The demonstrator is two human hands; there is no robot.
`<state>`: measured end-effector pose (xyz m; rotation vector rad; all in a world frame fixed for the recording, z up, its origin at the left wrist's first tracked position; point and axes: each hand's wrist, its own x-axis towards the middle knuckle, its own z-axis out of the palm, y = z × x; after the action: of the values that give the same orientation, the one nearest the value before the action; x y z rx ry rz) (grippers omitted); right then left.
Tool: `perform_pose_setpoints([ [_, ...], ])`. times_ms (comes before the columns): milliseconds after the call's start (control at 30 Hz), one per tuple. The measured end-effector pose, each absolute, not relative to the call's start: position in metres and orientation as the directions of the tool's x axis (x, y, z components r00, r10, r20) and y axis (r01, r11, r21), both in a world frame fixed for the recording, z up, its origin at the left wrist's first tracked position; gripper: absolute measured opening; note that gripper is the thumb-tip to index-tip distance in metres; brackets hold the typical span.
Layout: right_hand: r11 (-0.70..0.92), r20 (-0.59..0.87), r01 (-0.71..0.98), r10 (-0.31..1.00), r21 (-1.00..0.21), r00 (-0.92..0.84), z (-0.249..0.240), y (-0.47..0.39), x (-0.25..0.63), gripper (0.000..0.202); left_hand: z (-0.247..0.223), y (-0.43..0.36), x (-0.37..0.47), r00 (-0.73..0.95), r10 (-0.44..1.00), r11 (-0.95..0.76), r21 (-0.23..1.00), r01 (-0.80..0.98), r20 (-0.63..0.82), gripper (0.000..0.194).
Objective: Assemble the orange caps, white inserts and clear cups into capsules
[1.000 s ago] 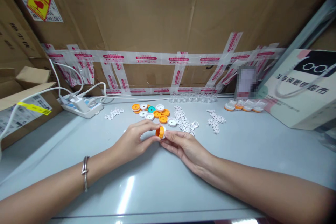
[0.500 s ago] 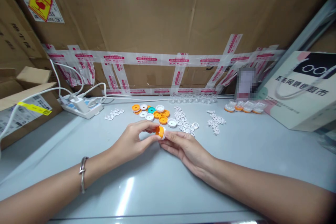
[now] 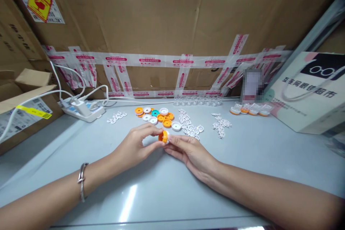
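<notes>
Between my two hands is a small round orange plastic cap (image 3: 162,137), tilted on its side above the table. My left hand (image 3: 141,143) pinches its rim between thumb and fingers. A white piece (image 3: 168,137) sits against the cap's right side. My right hand (image 3: 190,152) grips this white piece with thumb and fingertips, partly hiding it. Just beyond lie several round caps in orange, white and one teal (image 3: 155,113). Right of these is a pile of small white slotted discs (image 3: 190,127).
Small white stemmed pieces (image 3: 116,117) lie at left, near a power strip (image 3: 90,112) with cables. Clear rings (image 3: 198,101) line the back. More white parts (image 3: 221,126) and assembled orange-and-clear pieces (image 3: 250,109) are at right, beside a paper bag (image 3: 304,107). Cardboard (image 3: 161,14) walls the back.
The orange cap has turned slightly, so more of its hollow inside shows. Both hands keep nearly the same place and hold; the view has shifted a little.
</notes>
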<state>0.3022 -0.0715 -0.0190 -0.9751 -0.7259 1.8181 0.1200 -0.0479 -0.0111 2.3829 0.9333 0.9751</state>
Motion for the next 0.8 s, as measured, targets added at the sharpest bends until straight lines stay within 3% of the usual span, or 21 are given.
perform_pose_setpoints([
  [267,-0.442,-0.341,-0.451,0.894,-0.775,-0.290,-0.0170,-0.0713,0.3026,0.019,-0.0076,-0.0475,0.1173,0.588,0.617,-0.783,0.481,0.394,0.523,0.020],
  [500,-0.457,-0.352,-0.485,0.888,-0.746,-0.296,-0.0162,-0.0712,0.3007,0.017,-0.0050,-0.0500,0.1203,0.502,0.739,-0.669,0.578,0.467,0.449,0.021],
  [800,-0.511,-0.366,-0.457,0.853,-0.728,-0.372,-0.0172,-0.0672,0.3059,0.018,-0.0056,-0.0420,0.1166,0.567,0.740,-0.612,0.713,0.343,0.362,0.032],
])
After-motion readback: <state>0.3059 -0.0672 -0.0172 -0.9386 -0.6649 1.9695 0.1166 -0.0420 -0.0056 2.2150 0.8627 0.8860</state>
